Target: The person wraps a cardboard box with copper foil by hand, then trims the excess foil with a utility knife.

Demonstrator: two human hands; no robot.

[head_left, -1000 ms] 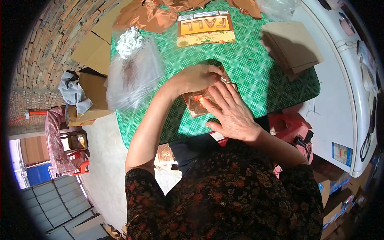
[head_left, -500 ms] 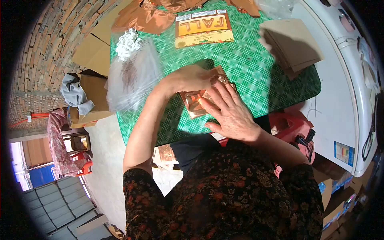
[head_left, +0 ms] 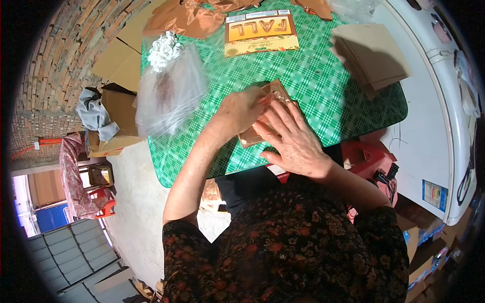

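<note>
A folded copper-coloured foil piece (head_left: 247,138) lies on the green checked tablecloth (head_left: 313,76) near its front edge. My right hand (head_left: 293,136) rests on the foil with its fingers spread. From the left, my left hand (head_left: 242,108) reaches over the same foil. Its fingers bend toward the foil's upper part beside my right fingertips, and what they touch is hidden. Beyond both hands lies a printed card (head_left: 261,34) with the word FALL, upside down.
Clear plastic bags (head_left: 172,96) with white ribbon (head_left: 164,50) lie at the left. Brown cardboard sheets (head_left: 374,55) are at the right, copper foil sheets (head_left: 184,19) at the back. An open carton (head_left: 118,111) stands left of the table.
My left hand has moved right, over the middle of the foil, covering more of it. My right hand has hardly moved. The view has shifted slightly.
</note>
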